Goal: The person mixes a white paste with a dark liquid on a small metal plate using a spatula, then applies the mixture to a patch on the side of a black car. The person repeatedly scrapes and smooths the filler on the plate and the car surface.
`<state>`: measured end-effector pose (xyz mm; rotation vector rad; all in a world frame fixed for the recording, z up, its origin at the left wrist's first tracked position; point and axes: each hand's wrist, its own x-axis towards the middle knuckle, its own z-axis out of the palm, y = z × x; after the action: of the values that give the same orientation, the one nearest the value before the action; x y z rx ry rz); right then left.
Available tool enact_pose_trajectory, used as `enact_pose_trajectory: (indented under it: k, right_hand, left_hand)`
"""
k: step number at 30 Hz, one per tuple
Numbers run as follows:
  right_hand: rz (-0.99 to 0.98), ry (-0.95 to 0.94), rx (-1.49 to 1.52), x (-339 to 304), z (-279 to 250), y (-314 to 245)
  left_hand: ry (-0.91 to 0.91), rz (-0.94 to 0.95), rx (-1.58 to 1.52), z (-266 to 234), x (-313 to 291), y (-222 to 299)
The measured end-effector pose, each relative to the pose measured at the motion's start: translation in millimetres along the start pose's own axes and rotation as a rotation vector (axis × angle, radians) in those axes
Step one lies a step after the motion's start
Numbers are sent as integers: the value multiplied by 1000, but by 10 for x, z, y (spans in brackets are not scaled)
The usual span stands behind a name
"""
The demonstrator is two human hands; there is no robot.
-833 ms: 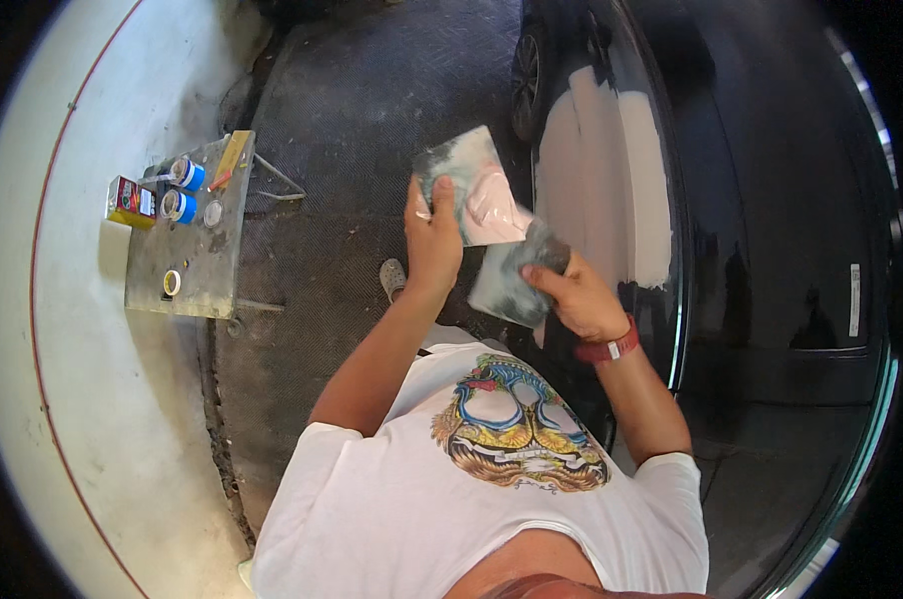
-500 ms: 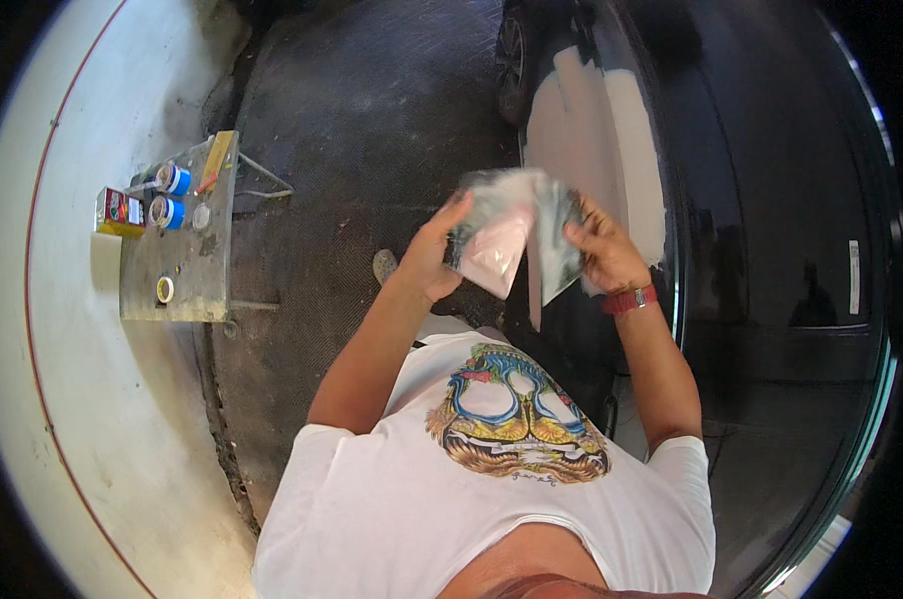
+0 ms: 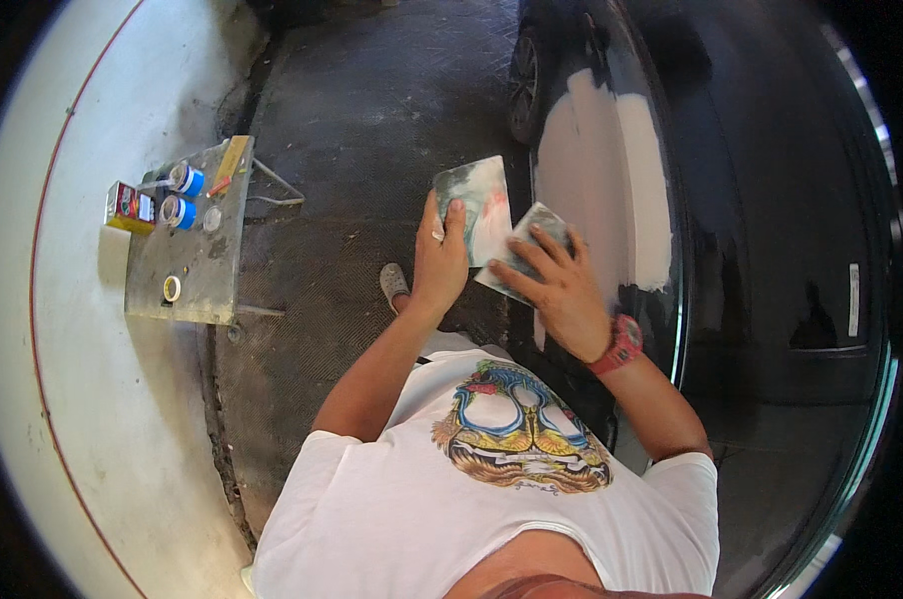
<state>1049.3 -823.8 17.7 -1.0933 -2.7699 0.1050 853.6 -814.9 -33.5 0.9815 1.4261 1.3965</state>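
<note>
My left hand (image 3: 443, 255) grips a flat rectangular plate (image 3: 483, 205) by its left edge, thumb on top. White and pinkish putty covers much of the plate's face, with grey-green showing at the upper left. In my right hand (image 3: 569, 304) is a smaller grey-green flat putty spreader (image 3: 503, 283), its face partly hidden under my outspread fingers. The spreader's left side lies against or just over the plate's lower right edge; I cannot tell whether they touch. Both are held in front of my chest, beside a dark car (image 3: 771, 230) with pale filler (image 3: 596, 190) on its side.
To the left, by the white wall (image 3: 92, 329), stands a low table (image 3: 197, 275). It bears two blue-and-white cans (image 3: 178, 212), a rectangular tin (image 3: 130, 207), a tape roll (image 3: 172, 289) and a yellowish strip (image 3: 232, 158). My shoe (image 3: 394, 288) is on the dark floor (image 3: 341, 150).
The plate in my left hand has turned more upright. My right hand has rolled over, its back now upward, and moved left and lower with the spreader. The motion blur has eased.
</note>
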Motion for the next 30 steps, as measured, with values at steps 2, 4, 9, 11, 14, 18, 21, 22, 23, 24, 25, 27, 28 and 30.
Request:
enact_pose_trajectory:
  k: [2, 4, 9, 11, 14, 18, 21, 22, 23, 24, 25, 27, 28, 30]
  right_hand:
    - [-10, -93, -56, -15, -155, 35]
    - [-56, 26, 86, 34, -416, -118]
    - [113, 246, 687, 117, -110, -86]
    - [208, 122, 240, 91, 167, 312]
    - [177, 12, -71, 146, 69, 624]
    - [208, 109, -24, 301, -287, 241]
    - [104, 5, -176, 332, -297, 166]
    - [126, 17, -147, 341, -391, 138]
    - [152, 20, -117, 319, -430, 115]
    - [148, -4, -115, 323, -421, 120]
    - [144, -28, -112, 346, -409, 137]
    - [139, -15, -64, 400, -445, 135]
    - [143, 11, -14, 386, -498, 101]
    - [185, 79, 328, 301, -470, 62]
  left_hand:
    - [187, -60, -360, -49, 123, -263]
    - [222, -92, -562, -98, 222, -295]
    - [-96, -192, -801, 86, 221, -76]
    - [-107, -223, -786, 109, 159, -15]
    - [-87, -186, -661, 67, 154, -186]
    - [11, -13, -99, 41, 155, -200]
    - [30, 36, 61, 65, 169, -108]
    - [16, 29, 8, 51, 150, -92]
    - [1, 12, -47, 51, 109, -100]
    - [-6, 14, -57, 62, 113, -92]
    - [-11, 16, -66, 75, 138, -77]
    - [5, 3, -211, 77, 196, -87]
    - [23, -23, -349, 91, 208, -171]
    - [49, -59, -558, 166, 214, -238]
